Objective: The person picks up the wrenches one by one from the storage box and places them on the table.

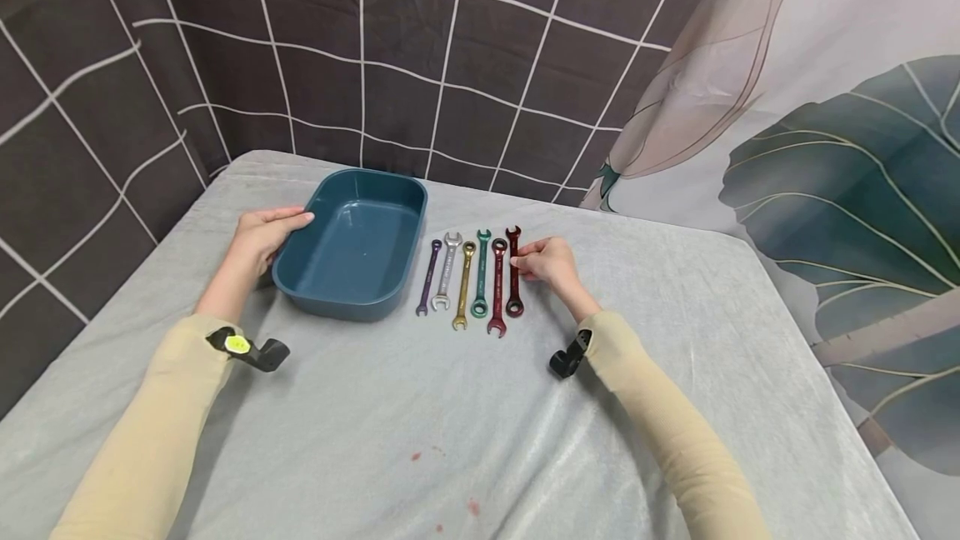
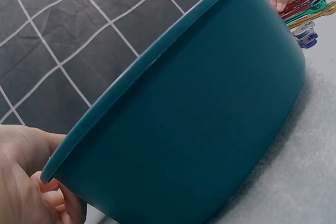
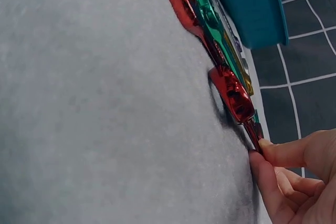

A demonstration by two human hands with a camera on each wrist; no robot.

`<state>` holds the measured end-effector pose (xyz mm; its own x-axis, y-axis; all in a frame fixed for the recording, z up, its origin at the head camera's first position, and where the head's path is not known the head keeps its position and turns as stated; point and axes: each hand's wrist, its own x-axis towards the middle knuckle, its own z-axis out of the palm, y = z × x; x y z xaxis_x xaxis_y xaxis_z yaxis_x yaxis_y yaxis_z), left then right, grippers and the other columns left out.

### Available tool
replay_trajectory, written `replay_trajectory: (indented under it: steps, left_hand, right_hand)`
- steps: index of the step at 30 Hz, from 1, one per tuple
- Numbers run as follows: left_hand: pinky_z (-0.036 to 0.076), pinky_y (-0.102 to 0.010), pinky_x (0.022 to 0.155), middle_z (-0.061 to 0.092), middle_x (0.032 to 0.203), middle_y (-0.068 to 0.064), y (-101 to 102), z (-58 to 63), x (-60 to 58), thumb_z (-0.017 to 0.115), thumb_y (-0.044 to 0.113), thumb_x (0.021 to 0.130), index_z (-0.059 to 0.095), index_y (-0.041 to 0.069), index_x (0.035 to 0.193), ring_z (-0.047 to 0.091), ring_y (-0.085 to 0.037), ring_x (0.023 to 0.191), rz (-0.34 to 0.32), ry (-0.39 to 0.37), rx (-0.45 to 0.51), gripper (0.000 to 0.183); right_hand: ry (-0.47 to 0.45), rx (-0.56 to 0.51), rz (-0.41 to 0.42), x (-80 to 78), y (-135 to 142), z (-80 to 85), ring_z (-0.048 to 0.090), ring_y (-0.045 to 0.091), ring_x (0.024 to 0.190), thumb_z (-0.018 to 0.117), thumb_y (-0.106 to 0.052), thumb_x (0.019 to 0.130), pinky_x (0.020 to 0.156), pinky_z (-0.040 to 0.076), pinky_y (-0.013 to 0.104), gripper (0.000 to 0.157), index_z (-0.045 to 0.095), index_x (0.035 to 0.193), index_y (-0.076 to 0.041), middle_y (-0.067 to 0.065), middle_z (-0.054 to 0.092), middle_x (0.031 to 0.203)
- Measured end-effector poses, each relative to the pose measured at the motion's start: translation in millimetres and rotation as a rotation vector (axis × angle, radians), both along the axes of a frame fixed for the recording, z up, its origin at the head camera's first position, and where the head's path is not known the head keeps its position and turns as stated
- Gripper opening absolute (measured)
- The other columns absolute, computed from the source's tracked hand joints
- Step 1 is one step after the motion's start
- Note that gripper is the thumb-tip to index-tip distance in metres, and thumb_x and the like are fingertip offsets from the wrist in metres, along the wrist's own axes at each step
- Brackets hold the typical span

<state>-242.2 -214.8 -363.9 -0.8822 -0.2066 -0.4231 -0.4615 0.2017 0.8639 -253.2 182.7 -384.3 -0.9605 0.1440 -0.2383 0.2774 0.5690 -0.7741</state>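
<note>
My left hand [image 1: 262,236] grips the left rim of a blue-green rectangular plastic bin [image 1: 356,248], thumb over the edge and fingers curled below it in the left wrist view. To the right of the bin lies a row of combination wrenches. From left to right come a purple wrench [image 1: 429,277], a silver wrench [image 1: 447,269], a gold wrench [image 1: 464,286], a green wrench [image 1: 482,273] and a red wrench [image 1: 498,286]. At the row's right end, my right hand [image 1: 551,263] pinches a dark red wrench [image 1: 514,283] between thumb and fingers; its ring end [image 3: 233,95] is close over the cloth.
A pale grey cloth [image 1: 375,407] with a few small reddish marks covers the table. Behind it hangs a dark curtain [image 1: 397,65] with a white grid, and at the right a leaf-patterned curtain [image 1: 847,190]. Black wrist cameras sit on both sleeves.
</note>
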Motion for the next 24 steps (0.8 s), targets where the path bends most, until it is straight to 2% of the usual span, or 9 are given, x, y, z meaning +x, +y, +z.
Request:
replay_trajectory:
  steps: [8, 13, 18, 22, 24]
  left_hand:
    - [0.045, -0.013, 0.070, 0.041, 0.150, -0.008, -1, -0.9, 0.5, 0.064, 0.041, 0.089, 0.044, 0.014, 0.144, 0.054, -0.003, 0.108, 0.005, 0.008, -0.015, 0.064]
    - [0.046, -0.020, 0.086, 0.042, 0.149, -0.010, 0, 0.6, 1.9, 0.060, 0.040, 0.092, 0.046, 0.010, 0.143, 0.051, -0.011, 0.121, 0.006, 0.042, -0.057, 0.060]
    - [0.041, -0.033, 0.103, 0.048, 0.144, -0.014, 3, 2.8, 6.2, 0.052, 0.039, 0.096, 0.051, 0.006, 0.138, 0.046, -0.024, 0.130, 0.014, 0.102, -0.186, 0.053]
    - [0.041, -0.038, 0.102, 0.056, 0.135, -0.015, 5, 3.2, 10.9, 0.051, 0.041, 0.097, 0.057, 0.006, 0.133, 0.051, -0.026, 0.125, 0.035, 0.151, -0.289, 0.050]
    - [0.043, -0.035, 0.094, 0.060, 0.130, -0.016, 5, 3.2, 12.6, 0.050, 0.042, 0.097, 0.060, 0.008, 0.131, 0.054, -0.026, 0.119, 0.042, 0.171, -0.342, 0.049]
  right_hand:
    - [0.015, 0.069, 0.047, 2.2, 0, 3.3, 0.060, 0.003, 0.050, 0.075, -0.013, 0.083, 0.057, 0.056, 0.023, 0.026, 0.072, 0.102, 0.005, 0.022, 0.072, 0.096]
    - [0.014, 0.117, 0.067, 1.7, 1, 4.6, 0.060, 0.003, 0.048, 0.076, -0.016, 0.082, 0.055, 0.054, 0.022, 0.027, 0.073, 0.101, 0.002, 0.020, 0.073, 0.092]
    - [0.007, 0.100, 0.108, 0.2, 1, 4.9, 0.062, 0.003, 0.051, 0.072, -0.016, 0.086, 0.058, 0.055, 0.024, 0.025, 0.072, 0.102, 0.003, 0.020, 0.073, 0.092]
    - [-0.049, 0.033, 0.172, -0.3, 4, 7.8, 0.066, 0.006, 0.061, 0.061, -0.020, 0.094, 0.067, 0.058, 0.027, 0.032, 0.068, 0.111, 0.007, 0.024, 0.069, 0.103]
    - [-0.081, -0.005, 0.207, 0.6, 5, 9.9, 0.066, 0.006, 0.065, 0.055, -0.020, 0.098, 0.070, 0.058, 0.028, 0.036, 0.063, 0.117, 0.010, 0.027, 0.067, 0.110]
